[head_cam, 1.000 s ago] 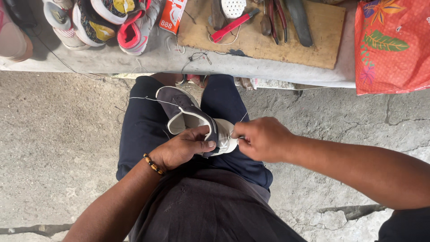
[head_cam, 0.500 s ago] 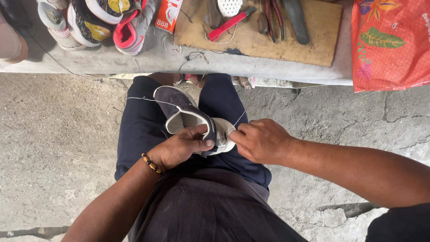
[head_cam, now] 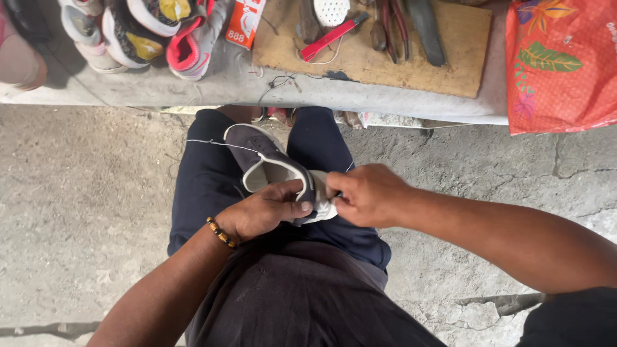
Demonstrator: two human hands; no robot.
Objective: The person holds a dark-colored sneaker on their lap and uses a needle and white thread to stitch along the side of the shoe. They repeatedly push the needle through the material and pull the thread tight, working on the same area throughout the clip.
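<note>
On the seated person's lap, between the two thighs in dark blue trousers [head_cam: 205, 186], lies a dark grey shoe [head_cam: 260, 154] with a white lining and a white rim along the sole. Its opening faces up, showing the pale inside. Its long axis runs on a slant from upper left to lower right in the head view: one end points away toward the grey ledge [head_cam: 193, 90], the other end sits near the person's belly, hidden under the hands, so toe and heel cannot be told apart with certainty.

The left hand [head_cam: 263, 212] grips the near end of the shoe from the left, fingers pressed together and curled over the upper, thumb lying along the edge of the opening. A beaded bracelet [head_cam: 220, 232] circles that wrist. The right hand [head_cam: 366, 195] meets it from the right, fingers closed and pinching at the white edge of the shoe; what exactly sits between the fingertips is too small to tell. A thin white thread [head_cam: 205, 142] runs taut from the far end of the shoe leftward across the left thigh.

Beyond the knees, a wooden board [head_cam: 398, 64] on the ledge carries hand tools, with several colourful sneakers [head_cam: 154, 29] lying to its left and an orange patterned bag [head_cam: 559, 64] to its right.
</note>
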